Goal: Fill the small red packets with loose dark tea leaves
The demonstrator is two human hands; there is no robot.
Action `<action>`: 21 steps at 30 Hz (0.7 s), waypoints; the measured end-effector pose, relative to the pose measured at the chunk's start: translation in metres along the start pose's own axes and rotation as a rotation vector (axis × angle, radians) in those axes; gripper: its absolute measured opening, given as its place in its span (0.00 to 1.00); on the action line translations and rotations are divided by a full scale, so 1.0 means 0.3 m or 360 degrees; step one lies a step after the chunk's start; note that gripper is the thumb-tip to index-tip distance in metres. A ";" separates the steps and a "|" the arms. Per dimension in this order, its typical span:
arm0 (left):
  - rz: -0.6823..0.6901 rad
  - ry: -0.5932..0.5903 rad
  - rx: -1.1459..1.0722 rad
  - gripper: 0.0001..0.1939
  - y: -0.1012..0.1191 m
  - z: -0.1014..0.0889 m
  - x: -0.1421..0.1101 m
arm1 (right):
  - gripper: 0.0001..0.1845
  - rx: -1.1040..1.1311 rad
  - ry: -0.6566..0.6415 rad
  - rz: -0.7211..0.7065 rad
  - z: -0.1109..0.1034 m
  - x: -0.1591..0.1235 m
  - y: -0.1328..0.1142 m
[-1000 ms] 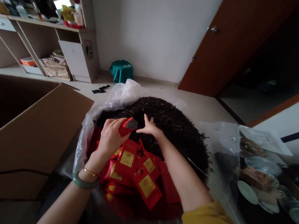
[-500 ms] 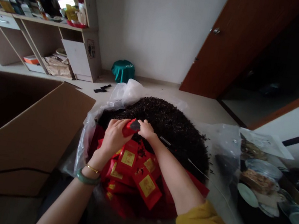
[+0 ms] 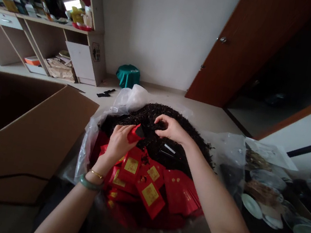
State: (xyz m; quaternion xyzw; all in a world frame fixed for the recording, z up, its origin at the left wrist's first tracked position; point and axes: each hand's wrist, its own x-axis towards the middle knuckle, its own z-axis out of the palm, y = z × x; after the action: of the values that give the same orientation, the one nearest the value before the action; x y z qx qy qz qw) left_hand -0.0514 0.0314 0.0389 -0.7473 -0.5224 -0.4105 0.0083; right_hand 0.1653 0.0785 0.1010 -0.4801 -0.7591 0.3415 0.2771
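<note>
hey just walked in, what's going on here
A person is working with both hands at a mound of dark, dry leaf-like pieces surrounded by clear plastic sheeting. The left hand grips a small red packet, its dark end tilted towards the mound. The right hand is at the mound with curled fingers; whether it holds any pieces is hard to tell. More red packets with yellow labels lie on the near side, and an open cardboard box stands to the left.

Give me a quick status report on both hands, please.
Left hand: holding red packet. Right hand: at dark shreds, grip unclear. Other red packets crowd the near side.
</note>
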 end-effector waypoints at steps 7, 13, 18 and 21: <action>-0.0051 -0.0088 -0.0021 0.23 0.003 0.016 -0.008 | 0.16 -0.0239 -0.0154 -0.0274 0.028 -0.061 -0.181; -0.0062 -0.0142 -0.0069 0.22 0.007 0.030 -0.006 | 0.18 -0.0547 0.0032 -0.0282 0.071 -0.051 -0.163; -0.0082 -0.0122 -0.0063 0.20 0.009 0.044 -0.005 | 0.22 -0.0529 0.0328 -0.0359 0.110 -0.050 -0.138; -0.0107 -0.0121 -0.0050 0.18 0.009 0.044 -0.003 | 0.16 -0.0436 0.0303 -0.0358 0.120 -0.052 -0.135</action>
State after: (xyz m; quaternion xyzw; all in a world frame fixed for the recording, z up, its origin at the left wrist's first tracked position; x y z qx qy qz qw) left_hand -0.0413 0.0352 0.0308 -0.7444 -0.5408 -0.3900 -0.0372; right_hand 0.1224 0.0425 0.1092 -0.4557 -0.8176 0.1549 0.3161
